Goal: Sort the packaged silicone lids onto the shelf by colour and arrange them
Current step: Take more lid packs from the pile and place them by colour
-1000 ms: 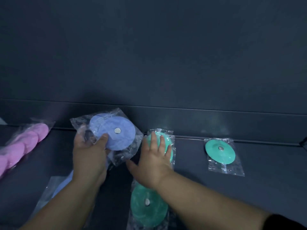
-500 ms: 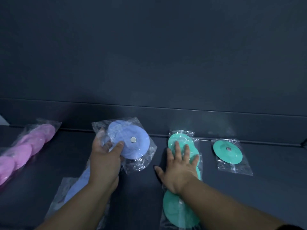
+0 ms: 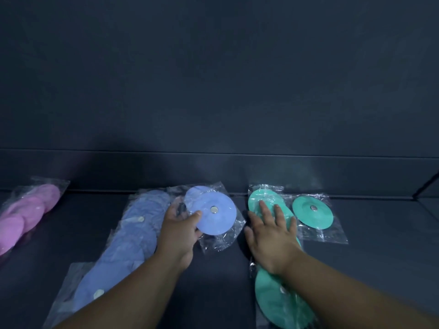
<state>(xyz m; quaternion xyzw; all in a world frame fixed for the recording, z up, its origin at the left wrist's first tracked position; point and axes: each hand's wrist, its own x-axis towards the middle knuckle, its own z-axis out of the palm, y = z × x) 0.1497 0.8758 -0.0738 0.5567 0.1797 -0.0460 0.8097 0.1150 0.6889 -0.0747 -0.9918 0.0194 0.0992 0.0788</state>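
On the shelf [image 3: 213, 286], left grip [image 3: 178, 233] still pinches blue packet [image 3: 219, 223]; right grip [image 3: 270, 238] stays spread.

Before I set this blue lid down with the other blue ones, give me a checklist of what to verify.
1. Grip: left hand pinches the bagged round blue silicone lid: ok.
2. Target: row of bagged blue lids lies just left of it: ok.
3. Support: right hand rests flat on the row of bagged green lids: ok.
4. Colours: row of bagged pink lids sits apart at far left, unmixed: ok.
5. Tidiness: single bagged green lid lies right of its row, not lined up: not ok.
6. One lid or two in the held bag: cannot tell.
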